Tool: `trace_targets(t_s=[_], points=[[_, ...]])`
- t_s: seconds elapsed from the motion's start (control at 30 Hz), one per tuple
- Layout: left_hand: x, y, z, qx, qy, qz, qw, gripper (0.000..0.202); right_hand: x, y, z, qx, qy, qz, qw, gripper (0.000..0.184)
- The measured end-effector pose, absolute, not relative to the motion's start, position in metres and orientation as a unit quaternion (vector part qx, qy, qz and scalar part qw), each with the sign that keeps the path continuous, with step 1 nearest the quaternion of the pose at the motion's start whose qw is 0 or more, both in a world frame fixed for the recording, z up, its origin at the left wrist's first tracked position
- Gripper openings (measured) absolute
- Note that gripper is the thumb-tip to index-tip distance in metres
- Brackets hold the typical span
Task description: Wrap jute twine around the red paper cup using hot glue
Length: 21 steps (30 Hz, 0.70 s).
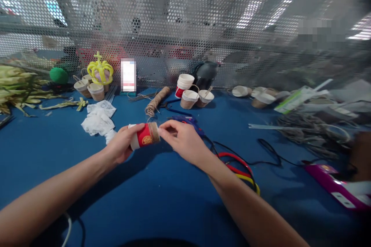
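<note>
A paper cup [142, 138] with a red band and a gold emblem lies tilted on its side in my left hand [123, 143], whose fingers are wrapped round its white end. Brown twine [154, 132] is wound about the cup's other end. At that end, the thumb and fingers of my right hand [181, 137] are pinched together; whatever is between them is too small to make out. Just behind the cup is a bundle of twine [156, 102]. A blue glue gun [188, 120] lies behind my right hand, which partly covers it.
Stacked paper cups [184, 81] and twine-wrapped cups [189, 99] stand at the back. White cloth [99, 119] and a yellow crown-shaped piece [100, 70] are left. Red and yellow loops [239, 164], cables, a purple power strip [333, 185] and grey cord [314, 133] occupy the right.
</note>
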<state>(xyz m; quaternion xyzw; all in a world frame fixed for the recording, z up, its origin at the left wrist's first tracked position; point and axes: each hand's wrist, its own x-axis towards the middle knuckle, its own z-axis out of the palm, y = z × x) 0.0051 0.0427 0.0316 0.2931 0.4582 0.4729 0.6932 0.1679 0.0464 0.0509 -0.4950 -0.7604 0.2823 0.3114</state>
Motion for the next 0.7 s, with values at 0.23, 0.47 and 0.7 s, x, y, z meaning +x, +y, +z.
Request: trace_targets(t_s=[0.23, 0.47, 0.7], points=[[0.009, 0.038, 0.032, 0.311, 0.449, 0.497, 0.674, 0.02, 0.156, 0.034, 0.048, -0.501, -0.778, 0.243, 0.289, 0.011], [0.01, 0.036, 0.028, 0.334, 0.439, 0.504, 0.665, 0.017, 0.153, 0.032, 0.044, -0.522, -0.77, 0.219, 0.294, 0.005], [0.007, 0.04, 0.034, 0.296, 0.439, 0.493, 0.69, 0.016, 0.159, 0.036, 0.05, -0.491, -0.762, 0.273, 0.321, 0.011]])
